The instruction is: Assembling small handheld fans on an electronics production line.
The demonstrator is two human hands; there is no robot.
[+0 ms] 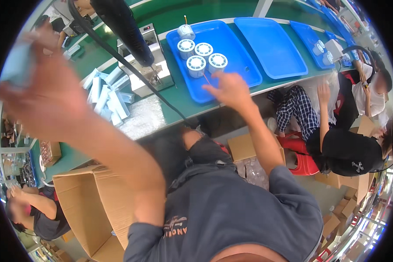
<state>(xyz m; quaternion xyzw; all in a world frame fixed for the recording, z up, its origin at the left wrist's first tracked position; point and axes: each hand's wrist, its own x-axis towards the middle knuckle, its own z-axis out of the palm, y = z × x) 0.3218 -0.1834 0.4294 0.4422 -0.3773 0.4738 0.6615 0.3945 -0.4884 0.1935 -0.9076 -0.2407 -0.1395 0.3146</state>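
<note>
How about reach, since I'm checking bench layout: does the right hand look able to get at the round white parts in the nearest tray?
Likely yes: the right hand is over the blue tray's near edge, close to one round white part, with nothing visible between them.

The left hand (52, 89) is heavily blurred, its fingers running together, and the pale blue item (19, 65) in it is too smeared to identify. The top edge cuts off the black hanging tool (124, 32). Whether the right hand (232, 91) touches the thin wire (206, 79) by its thumb is too small to tell; it hides part of the blue tray (236, 52). The cardboard box (81, 205) runs partly behind the left arm.
</note>
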